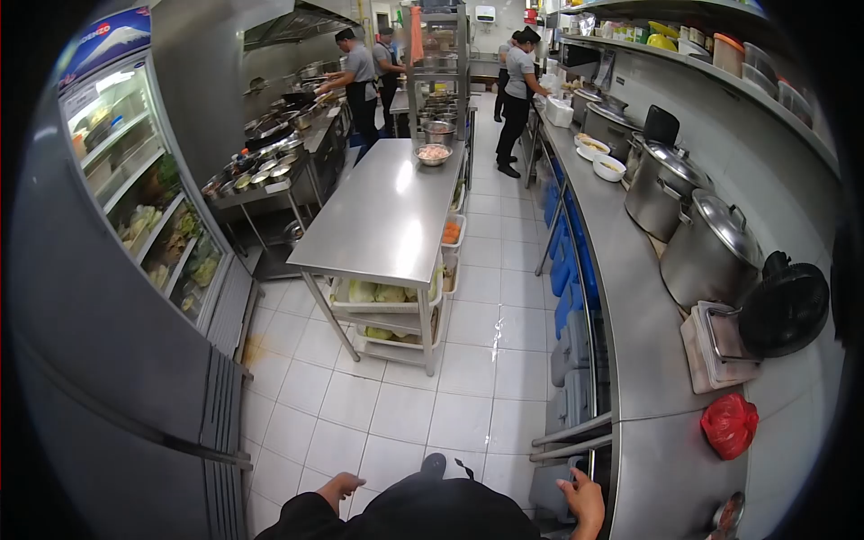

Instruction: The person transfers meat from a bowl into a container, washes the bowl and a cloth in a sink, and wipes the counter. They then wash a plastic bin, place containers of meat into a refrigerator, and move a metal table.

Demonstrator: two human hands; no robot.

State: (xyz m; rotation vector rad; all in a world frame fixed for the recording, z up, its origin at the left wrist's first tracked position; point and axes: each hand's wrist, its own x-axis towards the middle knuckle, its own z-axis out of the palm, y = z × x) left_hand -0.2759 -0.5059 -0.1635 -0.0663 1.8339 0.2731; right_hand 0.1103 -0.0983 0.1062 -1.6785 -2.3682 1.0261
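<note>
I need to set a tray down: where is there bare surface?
The centre table is bare from its near edge to the bowl. The right counter has a free front strip; its wall side is crowded with stockpots, white trays and a red bag.

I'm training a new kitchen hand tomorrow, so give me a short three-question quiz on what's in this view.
1. True or false: the red bag lies on the floor.
2. What stands at the far end of the middle steel table? A, a bowl; B, a lidded pot; C, a stack of trays.
3. Which of the wearer's hands is at the edge of the long counter?
Key: 1, false: it lies on the long counter. 2, A. 3, the right hand.
</note>
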